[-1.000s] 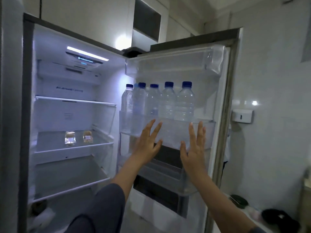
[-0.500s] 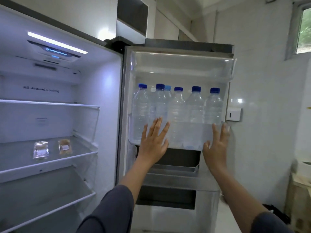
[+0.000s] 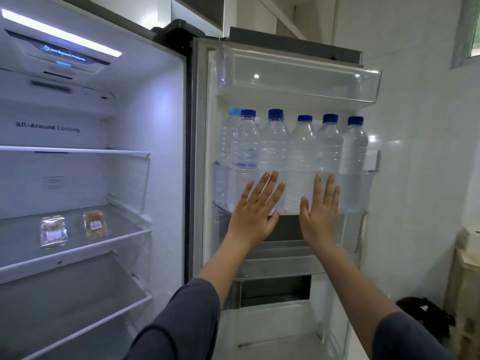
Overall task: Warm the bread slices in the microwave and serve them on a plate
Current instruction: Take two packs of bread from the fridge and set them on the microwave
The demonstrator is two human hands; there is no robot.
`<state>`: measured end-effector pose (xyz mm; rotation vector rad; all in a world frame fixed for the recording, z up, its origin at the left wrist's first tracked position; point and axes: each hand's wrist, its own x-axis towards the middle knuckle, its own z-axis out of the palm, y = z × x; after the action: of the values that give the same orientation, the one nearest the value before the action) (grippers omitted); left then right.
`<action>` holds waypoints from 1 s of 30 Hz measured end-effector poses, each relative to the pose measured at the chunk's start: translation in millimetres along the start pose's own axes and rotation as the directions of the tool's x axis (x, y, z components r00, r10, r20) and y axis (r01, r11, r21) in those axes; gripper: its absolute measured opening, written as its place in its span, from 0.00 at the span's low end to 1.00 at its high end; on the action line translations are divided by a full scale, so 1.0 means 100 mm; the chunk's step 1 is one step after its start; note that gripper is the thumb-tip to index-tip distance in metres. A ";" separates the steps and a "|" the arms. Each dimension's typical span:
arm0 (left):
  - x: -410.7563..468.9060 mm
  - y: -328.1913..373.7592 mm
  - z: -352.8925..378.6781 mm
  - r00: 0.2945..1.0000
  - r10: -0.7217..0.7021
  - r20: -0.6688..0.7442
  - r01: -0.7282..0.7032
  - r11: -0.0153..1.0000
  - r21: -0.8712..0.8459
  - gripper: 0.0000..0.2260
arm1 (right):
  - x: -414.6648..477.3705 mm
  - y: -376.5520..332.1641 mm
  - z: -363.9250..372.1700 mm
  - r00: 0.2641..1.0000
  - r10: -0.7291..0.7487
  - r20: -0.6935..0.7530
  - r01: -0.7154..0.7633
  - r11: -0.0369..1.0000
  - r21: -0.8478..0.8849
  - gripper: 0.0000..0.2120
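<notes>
The fridge stands open in front of me. Two small clear packets lie on its middle glass shelf: a paler one at the left and a browner one beside it, both seemingly bread. My left hand and my right hand are raised side by side with fingers spread, palms toward the door bin that holds water bottles. Neither hand holds anything. No microwave or plate is in view.
Several blue-capped water bottles fill the middle door bin; the top door bin has nothing in it. The fridge door swings out to the right, near a white tiled wall. A dark object lies low at the right.
The view has shifted so the door faces me more squarely. My right hand has moved left, closer to my left hand, both still flat toward the bottle bin.
</notes>
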<state>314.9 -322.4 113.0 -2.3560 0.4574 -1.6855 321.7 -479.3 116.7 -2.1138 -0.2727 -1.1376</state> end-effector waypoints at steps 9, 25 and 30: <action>0.09 0.12 0.15 1.000 0.006 0.002 -0.006 1.000 -0.001 0.31 | 0.12 0.10 0.05 0.997 0.051 0.049 -0.054 0.997 0.062 0.27; -0.07 0.02 0.23 0.997 0.028 0.072 -0.033 0.998 0.060 0.30 | 0.21 -0.07 0.15 0.973 0.191 0.127 -0.213 0.957 0.194 0.26; -0.04 0.01 0.09 0.988 -0.033 0.149 0.054 0.989 -0.139 0.28 | 0.10 -0.20 0.22 0.981 0.168 0.099 -0.187 0.958 0.218 0.23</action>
<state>322.4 -321.8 106.2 -2.5874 0.5197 -1.5304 331.8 -451.4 126.3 -1.9411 -0.2321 -0.8755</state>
